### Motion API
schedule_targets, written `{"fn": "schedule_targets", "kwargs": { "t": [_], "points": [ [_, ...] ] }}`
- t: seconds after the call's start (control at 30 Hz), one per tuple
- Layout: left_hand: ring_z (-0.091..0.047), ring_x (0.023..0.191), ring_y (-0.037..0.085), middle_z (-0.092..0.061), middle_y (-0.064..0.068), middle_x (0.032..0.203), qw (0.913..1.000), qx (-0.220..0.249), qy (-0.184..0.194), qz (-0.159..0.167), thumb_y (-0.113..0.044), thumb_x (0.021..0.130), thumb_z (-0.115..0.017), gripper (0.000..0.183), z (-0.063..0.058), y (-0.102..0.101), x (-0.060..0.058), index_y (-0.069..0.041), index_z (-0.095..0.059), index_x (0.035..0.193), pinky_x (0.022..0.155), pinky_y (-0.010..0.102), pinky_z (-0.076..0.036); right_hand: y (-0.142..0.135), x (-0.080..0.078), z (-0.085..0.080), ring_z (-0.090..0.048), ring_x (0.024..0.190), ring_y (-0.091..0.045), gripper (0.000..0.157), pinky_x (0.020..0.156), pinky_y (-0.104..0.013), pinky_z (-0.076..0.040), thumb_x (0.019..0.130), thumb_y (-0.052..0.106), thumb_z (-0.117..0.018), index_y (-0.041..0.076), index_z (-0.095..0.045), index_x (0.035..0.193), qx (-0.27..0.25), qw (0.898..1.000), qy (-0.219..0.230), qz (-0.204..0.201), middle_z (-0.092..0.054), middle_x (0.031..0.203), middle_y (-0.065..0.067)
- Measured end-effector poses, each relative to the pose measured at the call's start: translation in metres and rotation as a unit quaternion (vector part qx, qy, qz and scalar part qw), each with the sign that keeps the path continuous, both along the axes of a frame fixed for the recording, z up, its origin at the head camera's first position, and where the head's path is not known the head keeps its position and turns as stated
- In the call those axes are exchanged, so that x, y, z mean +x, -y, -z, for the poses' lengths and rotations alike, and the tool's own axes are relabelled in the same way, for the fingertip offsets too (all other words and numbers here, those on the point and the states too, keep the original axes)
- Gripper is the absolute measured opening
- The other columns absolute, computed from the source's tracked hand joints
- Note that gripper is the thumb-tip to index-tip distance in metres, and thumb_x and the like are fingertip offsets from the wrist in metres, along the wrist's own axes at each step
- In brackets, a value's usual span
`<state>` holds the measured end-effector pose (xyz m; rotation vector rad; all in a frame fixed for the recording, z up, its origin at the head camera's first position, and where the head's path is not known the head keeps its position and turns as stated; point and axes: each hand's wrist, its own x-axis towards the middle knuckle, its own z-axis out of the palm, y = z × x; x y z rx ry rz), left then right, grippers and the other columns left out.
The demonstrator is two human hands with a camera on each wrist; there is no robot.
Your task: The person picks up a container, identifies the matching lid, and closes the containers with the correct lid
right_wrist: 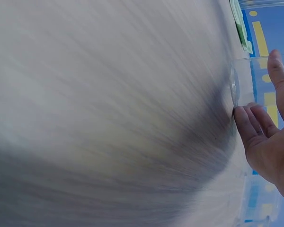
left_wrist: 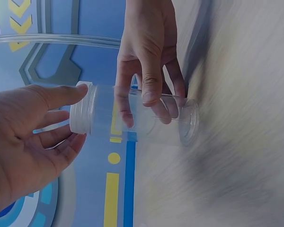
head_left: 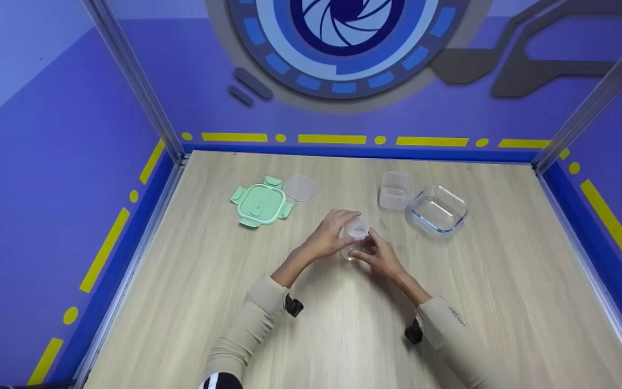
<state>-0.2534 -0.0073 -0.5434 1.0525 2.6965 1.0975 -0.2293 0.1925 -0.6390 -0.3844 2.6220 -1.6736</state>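
A clear cylindrical jar (left_wrist: 102,113) with a whitish screw lid (left_wrist: 80,112) stands roughly upright between the two hands. My left hand (head_left: 332,236) grips the lid, thumb on one side and fingers on the other. Lower down, the right hand (head_left: 382,257) holds the jar's transparent body between thumb and fingers. The right wrist view shows the jar's base (right_wrist: 235,85) close to the tabletop; whether it touches, I cannot tell.
On the wooden table (head_left: 311,335), a green snap lid (head_left: 262,203) and a translucent flat lid (head_left: 301,187) lie back left. A translucent plastic box (head_left: 394,201) and a square glass container (head_left: 439,210) stand back right. Blue panels (head_left: 311,116) enclose the table.
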Motion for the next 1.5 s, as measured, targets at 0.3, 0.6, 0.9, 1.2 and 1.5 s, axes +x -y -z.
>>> {"fn": "schedule_targets", "kwargs": {
  "t": [0.3,0.6,0.9,1.2,1.5],
  "points": [
    [-0.049,0.139,0.032,-0.055,0.017,0.149,0.9999,0.001,0.007,0.014,-0.009,0.092,-0.071,0.06,0.001,0.0,-0.001,0.0,-0.05,0.147,0.118,0.043,-0.041,0.0,0.0,0.002,-0.07,0.107,-0.036,0.049,0.096,-0.05,-0.058,0.085,0.012,-0.082,0.001,-0.059,0.127,0.001,1.0,-0.011,0.004,-0.071,0.107,-0.018],
    [-0.052,0.133,0.029,-0.058,0.014,0.141,0.9982,-0.007,-0.016,-0.058,-0.021,0.087,-0.082,0.066,0.0,-0.008,0.005,-0.002,-0.054,0.144,0.113,0.041,-0.046,0.0,-0.001,0.005,-0.072,0.105,-0.038,0.041,0.096,-0.052,-0.057,0.085,0.011,-0.083,0.002,-0.061,0.118,-0.013,1.0,-0.021,0.004,-0.072,0.103,-0.019],
    [-0.058,0.122,0.028,-0.064,0.014,0.131,0.9933,-0.021,-0.03,-0.11,-0.028,0.084,-0.085,0.064,0.0,-0.017,0.009,-0.002,-0.06,0.137,0.104,0.039,-0.051,0.001,0.0,0.005,-0.073,0.106,-0.037,0.036,0.093,-0.048,-0.06,0.086,0.013,-0.082,0.004,-0.06,0.113,-0.012,1.0,-0.023,-0.004,-0.073,0.105,-0.016],
    [-0.059,0.121,0.03,-0.065,0.015,0.131,0.9961,-0.002,-0.022,-0.085,-0.02,0.086,-0.083,0.057,0.0,-0.014,0.007,-0.001,-0.062,0.135,0.102,0.042,-0.052,0.0,0.001,0.003,-0.071,0.106,-0.038,0.049,0.096,-0.053,-0.057,0.085,0.014,-0.083,0.003,-0.06,0.127,-0.004,1.0,-0.015,0.001,-0.073,0.107,-0.019],
    [-0.054,0.132,0.03,-0.06,0.015,0.142,0.9992,-0.011,0.007,-0.038,-0.013,0.087,-0.079,0.059,-0.002,-0.011,0.002,-0.003,-0.057,0.141,0.112,0.044,-0.047,0.001,0.0,0.001,-0.071,0.109,-0.035,0.049,0.098,-0.049,-0.057,0.086,0.014,-0.082,0.002,-0.059,0.128,0.003,1.0,-0.013,0.001,-0.072,0.109,-0.017]
  ]
}}
